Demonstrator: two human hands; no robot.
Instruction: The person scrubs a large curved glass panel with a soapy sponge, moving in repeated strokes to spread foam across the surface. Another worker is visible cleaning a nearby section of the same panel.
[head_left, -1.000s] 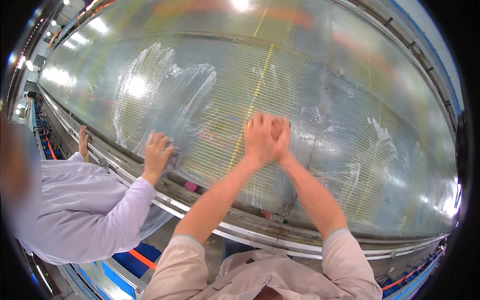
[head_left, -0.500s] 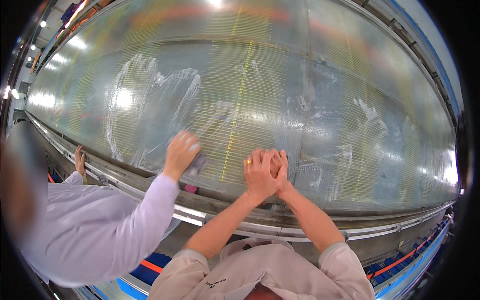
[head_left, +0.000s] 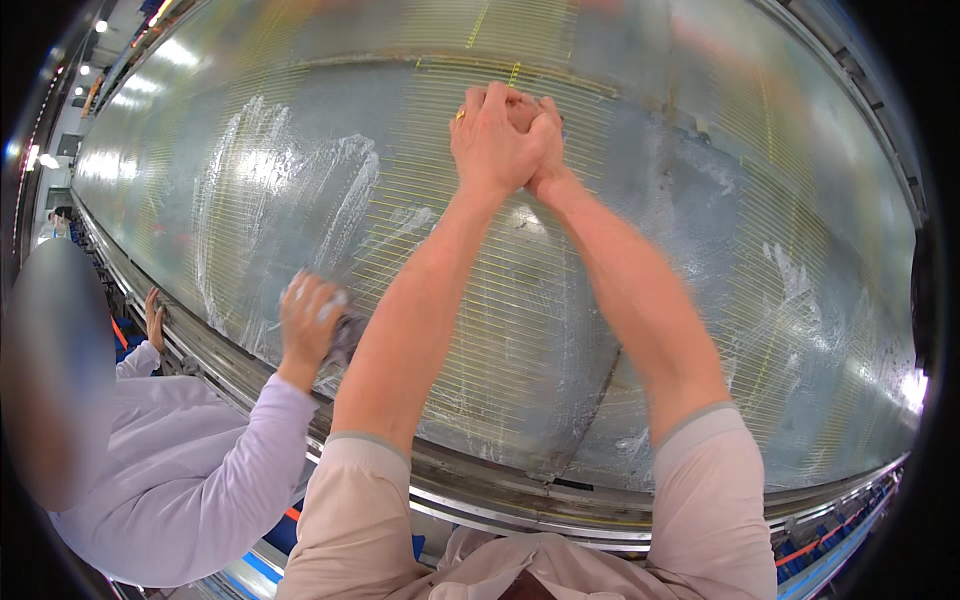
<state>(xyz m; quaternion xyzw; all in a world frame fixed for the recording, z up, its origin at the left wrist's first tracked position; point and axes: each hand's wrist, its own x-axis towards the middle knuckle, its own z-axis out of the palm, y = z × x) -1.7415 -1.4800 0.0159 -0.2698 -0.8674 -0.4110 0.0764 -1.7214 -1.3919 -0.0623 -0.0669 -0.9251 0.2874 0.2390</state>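
Yellow lines (head_left: 500, 335) stripe the glossy panel (head_left: 345, 95) beneath the left hand (head_left: 487, 145) and right hand (head_left: 549, 152), fingers (head_left: 495, 98) curled, any hold unclear.

Factory or workshop floor, by the look of it: long, smeared, yellow-lined counter (head_left: 535, 300) edged by metal rail (head_left: 480, 510), bright lamps (head_left: 101, 26) at upper left, co-worker (head_left: 200, 480) in pale work clothes alongside.
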